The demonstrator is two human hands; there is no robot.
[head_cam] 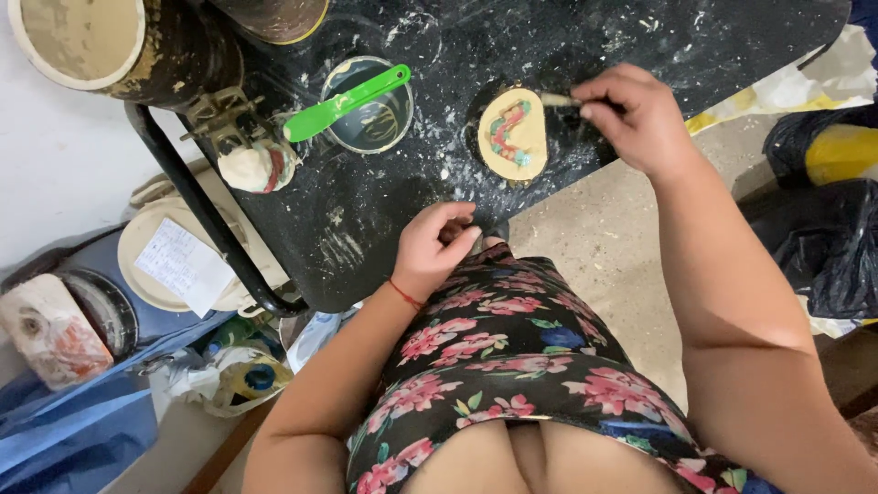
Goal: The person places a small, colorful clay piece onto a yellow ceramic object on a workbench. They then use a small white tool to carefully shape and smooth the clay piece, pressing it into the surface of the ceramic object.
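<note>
At the bottom of the frame a flowered garment (512,366) was seen, and just above it, at centre, the left hand (437,245) was curled loosely at the near edge of the black worktable (366,229), apparently holding nothing and rested there as if for steadiness. Higher and to the right, the right hand (631,114) was pinched shut on a small brush (554,99), whose tip was laid against the right rim of the oval plaster mould (512,134); what the brush carried could not be made out. The mould lay flat, just left of that hand, with a red and teal dental form exposed upward so that it could be reached. Further left, a green spatula (346,102) was propped across a rubber mixing bowl (370,119). In the upper left corner a plaster-caked bucket (101,41) stood.
</note>
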